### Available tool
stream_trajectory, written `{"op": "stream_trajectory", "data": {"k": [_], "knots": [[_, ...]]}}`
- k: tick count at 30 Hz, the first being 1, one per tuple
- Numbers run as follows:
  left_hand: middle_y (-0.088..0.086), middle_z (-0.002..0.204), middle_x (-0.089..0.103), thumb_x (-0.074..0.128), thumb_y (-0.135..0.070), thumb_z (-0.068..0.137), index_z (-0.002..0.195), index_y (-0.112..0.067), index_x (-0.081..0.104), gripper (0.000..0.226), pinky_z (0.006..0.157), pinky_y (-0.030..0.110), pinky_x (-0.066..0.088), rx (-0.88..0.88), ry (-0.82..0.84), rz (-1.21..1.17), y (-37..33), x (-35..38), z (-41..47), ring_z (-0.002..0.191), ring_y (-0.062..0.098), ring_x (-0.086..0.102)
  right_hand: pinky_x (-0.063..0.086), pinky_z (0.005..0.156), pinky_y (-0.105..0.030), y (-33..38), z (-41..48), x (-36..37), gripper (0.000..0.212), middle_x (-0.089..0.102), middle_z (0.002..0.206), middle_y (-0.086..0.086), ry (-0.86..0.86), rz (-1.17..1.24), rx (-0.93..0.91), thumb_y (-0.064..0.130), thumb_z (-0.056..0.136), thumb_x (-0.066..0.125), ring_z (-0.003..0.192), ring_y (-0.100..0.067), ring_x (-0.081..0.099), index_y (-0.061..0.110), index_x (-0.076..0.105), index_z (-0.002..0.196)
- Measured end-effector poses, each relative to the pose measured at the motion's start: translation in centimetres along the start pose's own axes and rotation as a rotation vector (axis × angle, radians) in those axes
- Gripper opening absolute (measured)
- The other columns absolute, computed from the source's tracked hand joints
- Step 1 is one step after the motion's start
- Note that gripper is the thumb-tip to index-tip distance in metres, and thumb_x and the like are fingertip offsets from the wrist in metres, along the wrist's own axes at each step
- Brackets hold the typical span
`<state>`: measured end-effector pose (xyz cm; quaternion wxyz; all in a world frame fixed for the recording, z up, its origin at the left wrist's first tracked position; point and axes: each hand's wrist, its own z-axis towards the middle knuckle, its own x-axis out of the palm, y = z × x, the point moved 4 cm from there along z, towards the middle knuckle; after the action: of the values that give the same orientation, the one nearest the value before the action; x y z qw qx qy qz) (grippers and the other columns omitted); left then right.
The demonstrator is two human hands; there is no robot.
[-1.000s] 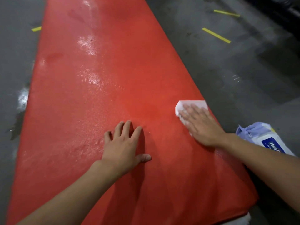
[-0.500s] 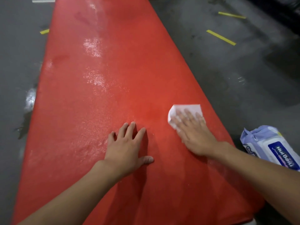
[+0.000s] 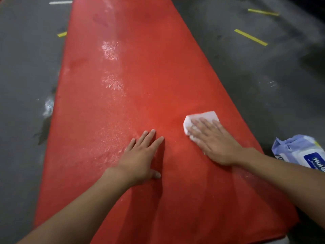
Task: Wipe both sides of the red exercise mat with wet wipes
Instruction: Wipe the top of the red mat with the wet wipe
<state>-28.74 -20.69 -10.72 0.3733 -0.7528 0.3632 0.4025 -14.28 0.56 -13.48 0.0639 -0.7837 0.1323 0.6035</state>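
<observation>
Now | right hand [image 3: 216, 143] is pressing folded white wet wipe [image 3: 205, 116] flat, fingers straight, close together | left hand [image 3: 140, 159] is bracing, fingers slightly spread, empty | long red textured exercise mat [image 3: 140, 67] is lying under both palms, long axis running straight ahead of fingertips | right hand likely nearer next stretch

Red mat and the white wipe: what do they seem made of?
Red mat: probably foam or vinyl, fine pebbled skin, glistening in wet patches. White wipe: thin, soft nonwoven sheet by the look, folded and flattened under the right hand.
</observation>
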Motion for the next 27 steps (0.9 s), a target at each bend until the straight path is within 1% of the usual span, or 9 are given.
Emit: {"op": "stream_trajectory", "data": {"k": [3,6,9,13,14,17,19,23,27], "knots": [[0.000,0.162,-0.020,0.075,-0.060,0.070,0.155,-0.032,-0.008,0.122,0.121,0.042,-0.001,-0.112,-0.067,0.033,0.3,0.3,-0.5,0.149,0.021,-0.019,-0.010,0.121,-0.048,0.3,2.1,-1.0,0.056,-0.014,0.165,0.006,-0.040,0.061,0.244,0.044,0.102,0.012,0.151,-0.018,-0.016,0.040,-0.004,0.156],[0.003,0.163,-0.011,0.070,-0.075,0.062,0.155,-0.025,-0.006,0.130,0.120,0.049,0.004,-0.234,-0.107,0.045,0.9,0.1,-1.1,0.150,0.028,-0.014,-0.004,0.121,-0.050,4.4,0.0,0.3,0.058,-0.002,0.166,0.006,-0.076,0.046,0.029,0.051,0.100,-0.001,0.153,-0.021,-0.006,0.038,0.007,0.157],[0.002,0.163,-0.009,0.067,-0.079,0.061,0.155,-0.021,-0.004,0.132,0.122,0.049,0.005,-0.220,-0.106,0.030,1.2,0.2,-1.3,0.150,0.027,-0.013,-0.012,0.121,-0.042,3.7,-0.3,0.5,0.055,-0.016,0.163,0.012,-0.008,0.013,-0.142,0.054,0.100,-0.004,0.151,-0.014,-0.015,0.043,-0.004,0.155],[-0.003,0.163,-0.017,0.068,-0.075,0.065,0.155,-0.024,-0.007,0.129,0.120,0.044,-0.001,-0.150,-0.058,-0.006,2.4,0.2,-1.7,0.149,0.021,-0.019,-0.010,0.121,-0.044,2.5,2.5,-0.6,0.055,-0.011,0.166,0.008,-0.068,0.033,0.155,0.048,0.101,0.005,0.151,-0.015,-0.014,0.042,-0.004,0.155],[-0.005,0.163,-0.018,0.071,-0.071,0.066,0.156,-0.026,-0.007,0.127,0.120,0.042,-0.002,-0.134,-0.051,-0.017,2.7,0.2,-1.8,0.149,0.019,-0.020,-0.010,0.121,-0.046,3.5,2.2,-0.4,0.058,-0.009,0.166,0.007,-0.084,0.039,0.144,0.051,0.099,-0.001,0.152,-0.017,-0.013,0.041,-0.004,0.156],[-0.005,0.163,-0.018,0.076,-0.060,0.070,0.156,-0.027,-0.007,0.124,0.121,0.038,-0.003,-0.120,-0.066,-0.024,2.7,-0.1,-2.1,0.148,0.017,-0.021,-0.010,0.121,-0.045,6.4,-0.6,0.8,0.058,-0.007,0.166,0.006,-0.014,0.011,-0.142,0.054,0.100,-0.006,0.152,-0.018,-0.011,0.040,-0.002,0.156],[-0.003,0.163,-0.016,0.075,-0.059,0.071,0.156,-0.027,-0.005,0.121,0.121,0.039,-0.002,-0.149,-0.099,-0.019,2.5,0.0,-2.4,0.149,0.018,-0.018,-0.011,0.120,-0.042,5.2,0.2,0.3,0.056,-0.008,0.165,0.008,0.001,-0.022,-0.185,0.050,0.101,-0.005,0.152,-0.018,-0.011,0.041,-0.001,0.156],[0.002,0.153,0.017,0.070,-0.073,0.063,0.149,-0.033,0.016,0.109,0.115,0.043,0.016,-0.264,-0.239,0.067,2.4,0.1,-3.6,0.143,0.025,0.012,-0.010,0.120,-0.046,4.6,3.2,-0.8,0.056,-0.011,0.166,0.007,-0.073,0.057,0.187,0.048,0.100,0.003,0.152,-0.017,-0.014,0.041,-0.003,0.156],[-0.006,0.142,0.029,0.066,-0.080,0.059,0.140,-0.032,0.029,0.101,0.106,0.040,0.027,-0.248,-0.279,0.063,2.4,-0.4,-3.8,0.134,0.020,0.026,-0.015,0.119,-0.044,8.7,0.2,0.8,0.060,-0.010,0.164,0.007,-0.046,0.072,-0.102,0.057,0.098,-0.006,0.150,-0.016,-0.017,0.043,0.001,0.155]]}}
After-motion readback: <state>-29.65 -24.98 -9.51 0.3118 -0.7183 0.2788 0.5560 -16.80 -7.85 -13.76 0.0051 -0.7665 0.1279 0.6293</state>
